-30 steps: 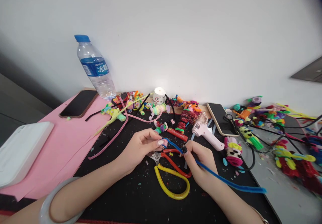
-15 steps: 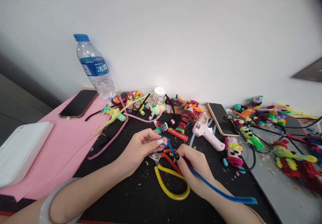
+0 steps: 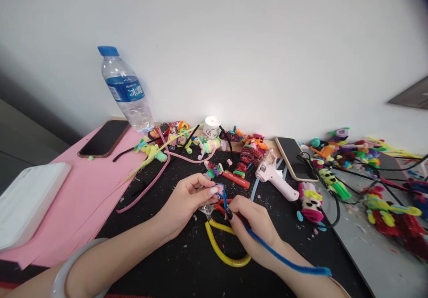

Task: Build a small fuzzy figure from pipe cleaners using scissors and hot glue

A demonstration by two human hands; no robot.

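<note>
Between thumb and finger, my left hand (image 3: 190,200) pinches a small pink and blue coil (image 3: 220,190). A blue pipe cleaner (image 3: 281,251) runs from this coil into my right hand (image 3: 256,222), whose closed fingers grip it near the coil. Its long free end passes under my right palm and out over the wrist. Below both hands lie scissors (image 3: 222,260) with yellow-sleeved and red handles, partly covered by the right hand. A red lighter-like stick (image 3: 236,180) with print on it lies just beyond my fingertips.
A pale glue gun (image 3: 277,180) and a phone (image 3: 296,157) lie to the right. Colourful pipe-cleaner figures (image 3: 310,202) and cables spread farther right. At the left are a water bottle (image 3: 125,90), a dark phone (image 3: 104,138), pink paper (image 3: 96,186) and a white box (image 3: 33,202).
My right hand has moved slightly left, closer to the coil. The blue strand now stands steeper beside the coil, and its free end has shifted left.
</note>
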